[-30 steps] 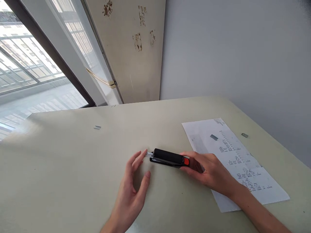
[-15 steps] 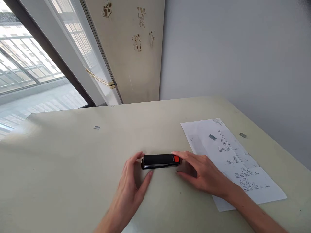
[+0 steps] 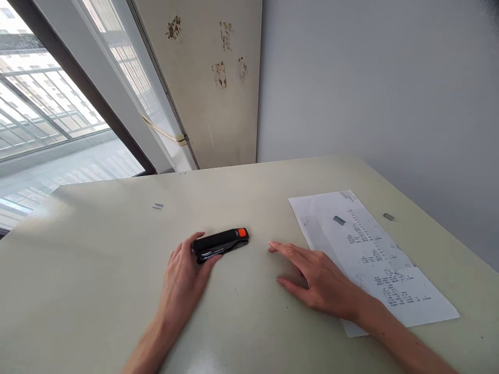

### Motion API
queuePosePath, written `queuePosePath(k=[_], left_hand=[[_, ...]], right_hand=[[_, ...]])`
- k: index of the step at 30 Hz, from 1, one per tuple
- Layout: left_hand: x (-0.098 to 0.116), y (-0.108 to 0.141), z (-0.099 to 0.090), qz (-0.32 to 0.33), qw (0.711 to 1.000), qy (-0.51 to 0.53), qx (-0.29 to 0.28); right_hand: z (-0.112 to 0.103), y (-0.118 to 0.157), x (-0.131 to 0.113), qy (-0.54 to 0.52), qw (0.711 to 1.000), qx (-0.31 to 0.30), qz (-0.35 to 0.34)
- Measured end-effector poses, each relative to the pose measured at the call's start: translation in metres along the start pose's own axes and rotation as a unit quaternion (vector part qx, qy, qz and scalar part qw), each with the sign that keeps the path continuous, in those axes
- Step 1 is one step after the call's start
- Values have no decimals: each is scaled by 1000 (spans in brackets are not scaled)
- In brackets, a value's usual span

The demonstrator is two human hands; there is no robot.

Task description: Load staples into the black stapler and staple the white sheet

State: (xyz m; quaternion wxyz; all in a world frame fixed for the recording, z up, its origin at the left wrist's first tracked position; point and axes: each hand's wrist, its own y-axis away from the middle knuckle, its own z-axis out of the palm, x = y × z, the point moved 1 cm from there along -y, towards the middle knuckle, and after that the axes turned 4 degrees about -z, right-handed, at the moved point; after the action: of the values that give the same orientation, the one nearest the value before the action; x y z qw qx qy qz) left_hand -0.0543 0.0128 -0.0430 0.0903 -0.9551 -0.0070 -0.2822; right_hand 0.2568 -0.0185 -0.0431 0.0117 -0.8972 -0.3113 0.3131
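Note:
A black stapler [image 3: 218, 242] with an orange-red patch at its right end lies tilted on the table, that end pointing up and to the right. My left hand [image 3: 183, 275] grips its left end, fingers behind and thumb along the near side. To the right, my right hand [image 3: 315, 275] rests apart from the stapler, thumb and fingers spread with nothing between them. Its wrist lies over the near left part of a printed sheet of paper [image 3: 331, 208].
On the sheet sits a small strip of staples [image 3: 339, 220], and another strip [image 3: 389, 216] lies right of it. Thin staple pieces [image 3: 157, 206] are at the left rear of the pale table [image 3: 97, 291]. A wall [image 3: 370, 83] borders the right side, a window [image 3: 42, 104] the left.
The stapler has moved left and slightly away in my left hand, its right end swinging up. My right hand has come off it and stays near the paper, fingers apart.

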Motion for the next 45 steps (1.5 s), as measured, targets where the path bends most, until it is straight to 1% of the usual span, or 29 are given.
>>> queuePosePath(k=[4, 10, 12, 15, 18, 20, 22, 26, 29, 31, 32, 33, 34, 35, 37, 39, 40, 42, 45], left_hand=[[-19, -20, -14, -56, 998, -24, 35], [-57, -55, -36, -128, 987, -68, 75], [-71, -66, -42, -138, 984, -71, 86], [-88, -80, -49, -134, 983, -66, 103], [-99, -87, -52, -137, 981, -60, 121], [-99, -86, -54, -132, 979, -65, 143], [-93, -80, -54, -108, 976, -74, 174], [-69, -61, -51, -21, 971, -80, 225], [-53, -52, -43, 33, 967, -95, 235], [-42, -48, -33, 81, 970, -91, 208], [-36, -46, -27, 110, 975, -82, 176], [-28, -42, -20, 143, 979, -65, 128], [-19, -37, -14, 178, 981, -40, 66], [-9, -31, -7, 212, 977, -16, -11], [13, -16, 4, 277, 951, 5, -137], [31, -3, 10, 315, 926, 25, -208], [38, 2, 12, 326, 918, 37, -223], [45, 6, 14, 329, 914, 61, -230], [43, 3, 14, 311, 919, 81, -226]], right_hand=[[1, -1, -1, 5, 1000, -1, 6], [3, -2, -1, 4, 1000, -2, 12], [3, -2, -1, 2, 1000, -4, 15], [4, -1, 0, 0, 1000, -2, 15], [4, -1, 0, -2, 1000, -4, 19], [5, -1, 0, -3, 1000, -4, 20], [5, -1, 0, -2, 1000, -1, 18], [6, -1, 0, 5, 1000, 1, 18], [6, -2, -1, 11, 1000, 4, 14], [5, -3, -1, 15, 1000, 8, 8], [5, -3, -2, 18, 1000, 8, 5], [5, -4, -2, 20, 1000, 7, 3], [5, -4, -2, 20, 1000, 7, 2], [5, -5, -2, 20, 1000, 8, 1], [5, -6, -2, 18, 1000, 13, -1], [5, -8, -3, 20, 1000, 19, -5], [5, -8, -3, 22, 1000, 22, -8], [5, -9, -3, 26, 999, 24, -10], [5, -9, -3, 29, 999, 25, -10]])
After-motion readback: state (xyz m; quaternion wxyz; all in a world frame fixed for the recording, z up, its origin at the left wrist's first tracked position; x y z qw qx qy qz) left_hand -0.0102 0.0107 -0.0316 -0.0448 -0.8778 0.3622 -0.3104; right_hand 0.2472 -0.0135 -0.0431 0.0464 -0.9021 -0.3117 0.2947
